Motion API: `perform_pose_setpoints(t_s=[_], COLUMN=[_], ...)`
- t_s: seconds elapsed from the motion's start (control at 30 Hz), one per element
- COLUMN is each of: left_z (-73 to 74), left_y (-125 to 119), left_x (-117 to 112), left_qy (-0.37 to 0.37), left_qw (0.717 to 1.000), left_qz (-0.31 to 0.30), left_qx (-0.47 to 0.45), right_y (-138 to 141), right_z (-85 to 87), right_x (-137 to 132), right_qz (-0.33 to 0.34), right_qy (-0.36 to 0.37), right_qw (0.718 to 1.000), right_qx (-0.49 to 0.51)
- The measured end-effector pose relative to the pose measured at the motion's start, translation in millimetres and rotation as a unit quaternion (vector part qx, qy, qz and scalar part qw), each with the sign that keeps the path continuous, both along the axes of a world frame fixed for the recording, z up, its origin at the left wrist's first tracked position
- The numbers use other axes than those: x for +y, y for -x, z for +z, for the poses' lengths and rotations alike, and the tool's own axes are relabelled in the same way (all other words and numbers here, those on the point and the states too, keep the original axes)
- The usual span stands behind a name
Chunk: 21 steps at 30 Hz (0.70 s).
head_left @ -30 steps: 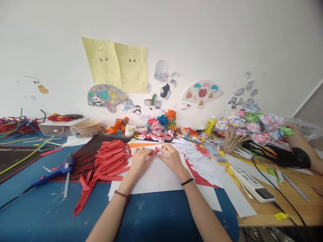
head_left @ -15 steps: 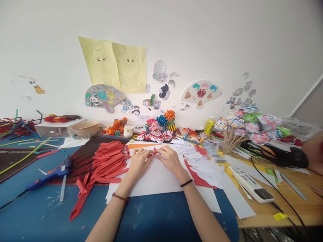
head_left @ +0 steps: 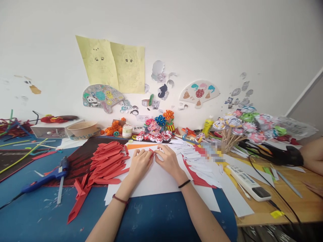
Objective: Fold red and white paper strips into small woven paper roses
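My left hand [head_left: 140, 164] and my right hand [head_left: 168, 160] meet over a sheet of white paper [head_left: 148, 186]. Their fingertips pinch a small piece of folded red paper [head_left: 151, 151], most of it hidden by the fingers. Both hands are closed on it. Left of my left hand lies a heap of folded red paper strips [head_left: 107, 164], with a few loose ones nearer the front. To the right of my right hand spreads a pile of folded white paper strips [head_left: 195, 161].
A blue glue gun [head_left: 47, 176] lies at left with its cord. Red-and-white paper flowers [head_left: 153, 136] line the back, near a yellow bottle [head_left: 208, 126]. At right are a bunch of paper flowers [head_left: 236, 122], a white power strip [head_left: 248, 183] and another person's arm [head_left: 314, 153].
The fingers have drawn closer around the red paper, so less of it shows. My right hand's fingers are more bent. The whole view has shifted slightly.
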<state>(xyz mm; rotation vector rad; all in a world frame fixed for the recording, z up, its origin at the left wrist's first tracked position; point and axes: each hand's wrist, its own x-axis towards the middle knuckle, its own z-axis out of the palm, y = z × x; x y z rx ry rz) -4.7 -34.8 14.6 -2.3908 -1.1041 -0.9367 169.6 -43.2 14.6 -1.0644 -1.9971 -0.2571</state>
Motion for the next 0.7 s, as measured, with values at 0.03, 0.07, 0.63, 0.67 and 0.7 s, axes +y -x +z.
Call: perform_pose_setpoints(t_s=[0.03, 0.07, 0.63, 0.67, 0.7], left_z=[-0.1, -0.1, 3.1, 2.9, 2.6], left_y=[0, -1, 2, 1, -1], left_x=[0, 0, -2, -3, -4], left_qy=[-0.001, 0.000, 0.016, 0.017, 0.019], left_qw=[1.000, 1.000, 1.000, 1.000, 1.000], left_qz=[0.002, 0.003, -0.007, 0.005, 0.015], left_qx=[0.000, -0.001, 0.005, 0.000, -0.008], right_y=[0, 0, 2, 3, 5], right_z=[-0.5, -0.9, -9.5, -10.5, -11.3], right_x=[0, 1, 5, 5, 6], right_qz=[0.005, 0.010, 0.009, 0.009, 0.008], right_qy=[0.003, 0.008, 0.032, 0.027, 0.023], right_qw=[1.000, 1.000, 0.999, 0.999, 1.000], right_qx=[-0.003, -0.004, -0.012, -0.015, -0.019])
